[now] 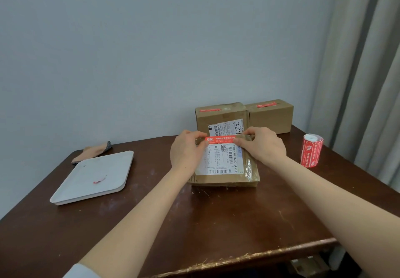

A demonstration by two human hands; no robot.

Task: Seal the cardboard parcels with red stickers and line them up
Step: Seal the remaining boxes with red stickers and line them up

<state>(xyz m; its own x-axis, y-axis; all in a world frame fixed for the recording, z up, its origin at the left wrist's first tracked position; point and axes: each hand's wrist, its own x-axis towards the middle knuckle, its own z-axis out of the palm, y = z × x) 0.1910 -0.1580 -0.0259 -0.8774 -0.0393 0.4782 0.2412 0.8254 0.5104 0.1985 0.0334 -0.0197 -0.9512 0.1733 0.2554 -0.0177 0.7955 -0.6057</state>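
The white shipping label (220, 158) on the near parcel (251, 169) reads "501E- M1 B23C" along its right edge, beside barcodes. The red sticker (219, 139) and the sticker roll (311, 150) at right carry white characters too small to read. The far left parcel (216, 115) has handwritten digits, unclear.

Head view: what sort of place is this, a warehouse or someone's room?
Likely a plain room used as a small packing corner: a worn brown table against a bare wall, labelled cardboard parcels, and a roll of red stickers.
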